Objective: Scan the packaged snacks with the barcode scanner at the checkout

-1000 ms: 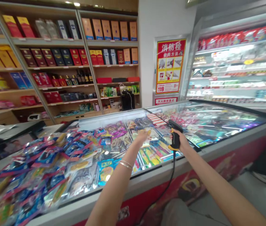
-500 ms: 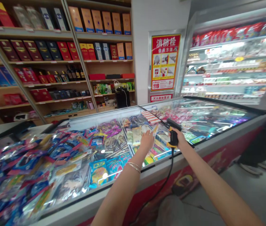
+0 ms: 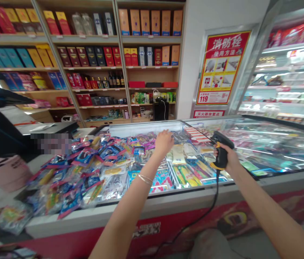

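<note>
My right hand (image 3: 230, 157) is wrapped round the handle of a black and yellow barcode scanner (image 3: 221, 147), its cable hanging over the freezer's front. My left hand (image 3: 164, 142), a bangle on its wrist, hovers over the glass-walled chest freezer (image 3: 195, 196), fingers stretched out and apart. I see nothing in it. Beneath and around it lie wrapped ice creams, with a pale cream-coloured pack (image 3: 178, 154) just to its right. To its left, a big heap of blue and pink ice cream packs (image 3: 87, 172) spreads over the freezer's left end.
Shelves of boxed bottles (image 3: 152, 39) stand behind the freezer. A red fire hydrant sign (image 3: 222, 68) hangs on the wall, with a lit refrigerated display (image 3: 294, 82) at the right. On the left counter rests a pink bag (image 3: 6, 172).
The view has turned left. My left hand has moved left, away from a small pale-yellow pack it was holding or touching. The scanner stays in my right hand.
</note>
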A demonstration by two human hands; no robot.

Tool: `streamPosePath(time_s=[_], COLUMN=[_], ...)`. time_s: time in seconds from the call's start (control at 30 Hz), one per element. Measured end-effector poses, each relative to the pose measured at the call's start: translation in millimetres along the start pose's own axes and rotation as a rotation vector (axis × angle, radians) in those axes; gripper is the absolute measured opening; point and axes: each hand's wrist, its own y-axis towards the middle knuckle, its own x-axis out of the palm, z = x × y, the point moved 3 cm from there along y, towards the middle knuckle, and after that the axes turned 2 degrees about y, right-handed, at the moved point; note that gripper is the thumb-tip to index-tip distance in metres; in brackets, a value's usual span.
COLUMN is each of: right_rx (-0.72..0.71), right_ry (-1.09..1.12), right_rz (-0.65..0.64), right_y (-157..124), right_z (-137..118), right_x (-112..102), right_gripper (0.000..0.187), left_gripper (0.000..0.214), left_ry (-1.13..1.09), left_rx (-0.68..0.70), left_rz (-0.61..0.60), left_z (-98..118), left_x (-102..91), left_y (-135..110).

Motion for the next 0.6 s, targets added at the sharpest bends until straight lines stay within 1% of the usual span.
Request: streamPosePath(time_s=[0.03,0.1,0.17,0.23,0.3,0.4,0.47,0.53,0.6], right_rx=[0.023,0.078,0.122,0.188,0.214,0.207,0.192,0.19,0.201], right_ry=[0.011,0.022,0.009,-0.014,-0.015,-0.008,-0.002,-0.009,-0.026], right_rz=[-0.03,-0.111,-0.216,-0.309,-0.413,-0.578,-0.643,-0.699,-0.756], right_y=[-3,-11,-20,-30,-40,-51,-57,-62,-69], right_z=[4,14,30,51,74,107,126,142,154], right_x=[16,54,95,134,170,215,234,243,244], right_gripper=[0.013,0.012,0.013,0.016,0.018,0.022,0.024,0.025,0.026], left_gripper=[0.03,0.03,0.026,0.024,0.021,0.027,0.031,0.031,0.033], left_ry=[0.023,0.048,0.082,0.119,0.153,0.212,0.256,0.3,0.34], left_rx=[-0.041,-0.136,-0.217,-0.238,-0.273,-0.333,-0.38,-0.414,-0.403], left_rz=[0.04,0.084,0.11,0.124,0.122,0.141,0.183,0.238,0.267], left_z=[-24,-71,-114,-148,-174,-197,-204,-208,-210], left_x=[-20.9,-58.1,-88.0,-109.6,-123.4,-133.8,-136.9,-138.8,-139.3], left_y=[-3,-12,-25,-39,-53,-70,-79,-87,-93])
